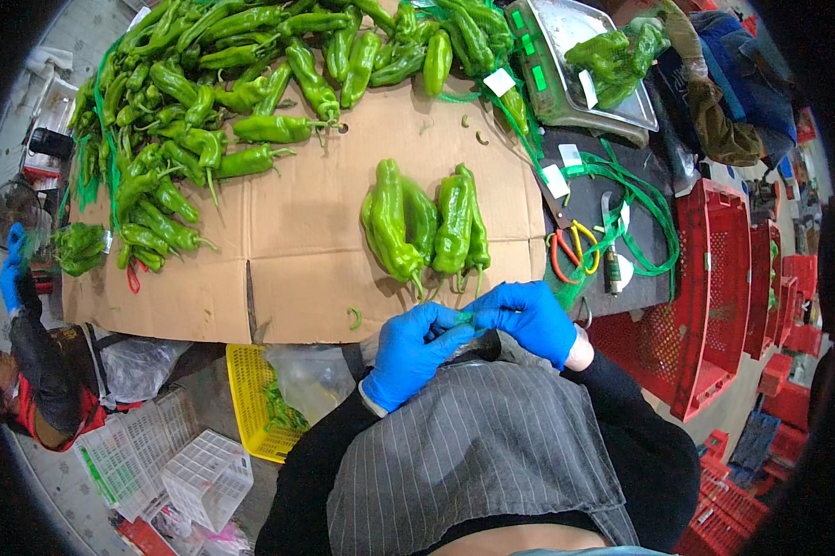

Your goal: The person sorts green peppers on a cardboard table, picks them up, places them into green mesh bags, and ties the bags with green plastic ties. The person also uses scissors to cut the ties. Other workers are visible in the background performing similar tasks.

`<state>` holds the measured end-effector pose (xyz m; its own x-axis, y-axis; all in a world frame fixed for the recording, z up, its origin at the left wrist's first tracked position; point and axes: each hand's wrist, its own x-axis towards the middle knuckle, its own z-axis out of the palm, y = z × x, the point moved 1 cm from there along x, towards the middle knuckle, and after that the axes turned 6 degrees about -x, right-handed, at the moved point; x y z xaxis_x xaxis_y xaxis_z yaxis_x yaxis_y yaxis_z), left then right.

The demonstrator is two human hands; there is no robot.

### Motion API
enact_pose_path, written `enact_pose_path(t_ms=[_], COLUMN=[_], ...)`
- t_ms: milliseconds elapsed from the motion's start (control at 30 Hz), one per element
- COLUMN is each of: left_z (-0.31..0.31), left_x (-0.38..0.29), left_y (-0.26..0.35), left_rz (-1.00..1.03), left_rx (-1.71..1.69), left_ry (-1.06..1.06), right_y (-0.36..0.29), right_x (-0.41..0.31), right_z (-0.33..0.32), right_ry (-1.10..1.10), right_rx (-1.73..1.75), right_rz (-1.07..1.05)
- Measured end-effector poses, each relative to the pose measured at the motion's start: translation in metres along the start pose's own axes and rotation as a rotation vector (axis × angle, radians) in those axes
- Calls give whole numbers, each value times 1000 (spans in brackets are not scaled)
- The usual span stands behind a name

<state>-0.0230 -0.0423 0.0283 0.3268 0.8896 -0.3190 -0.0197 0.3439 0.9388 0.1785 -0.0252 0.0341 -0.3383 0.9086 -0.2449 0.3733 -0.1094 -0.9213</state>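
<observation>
My left hand (pixel 412 356), in a blue glove, pinches a small piece of green mesh netting (pixel 465 318) at the cardboard's near edge. My right hand (pixel 530 321), also gloved in blue, meets it there with fingertips on the same netting. Just beyond my fingers a small group of green peppers (pixel 393 222) lies side by side on the cardboard sheet (pixel 306 208), stems towards me. Scissors (pixel 571 240) with red and yellow handles rest to the right, partly over green netting strips (pixel 650 201). A knife (pixel 610 260) lies beside them.
A large heap of green peppers (pixel 181 90) covers the far left. At the far right, a scale (pixel 549 97) bears a netted bag of peppers (pixel 612 62). Red crates (pixel 716 299) stand at right, a yellow basket (pixel 247 396) below. Another person's gloved hand (pixel 12 271) is at left.
</observation>
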Motion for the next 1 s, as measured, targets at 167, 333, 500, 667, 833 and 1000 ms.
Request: enact_pose_path(t_ms=[167, 333, 500, 667, 833, 1000], left_z=[3, -9, -13, -11, -4, 9], left_x=[1, 8, 46, 53, 48, 43], left_y=[-13, -1, 32, 19, 4, 4], left_rz=[-82, 19, 94, -205, -62, -178], left_rx=[-47, 0, -469, -395, -527, -810], left_ry=[-133, -57, 5, -261, -22, 112], right_y=[-16, -21, -25, -39, -31, -24], right_x=[28, 46, 45, 54, 21, 23], right_z=[4, 11, 9, -7, -4, 17], right_ry=[425, 436, 337, 586, 405, 182], right_rx=[475, 328, -102, -352, -46, 194], right_rz=[161, 157, -151, -426, -146, 106])
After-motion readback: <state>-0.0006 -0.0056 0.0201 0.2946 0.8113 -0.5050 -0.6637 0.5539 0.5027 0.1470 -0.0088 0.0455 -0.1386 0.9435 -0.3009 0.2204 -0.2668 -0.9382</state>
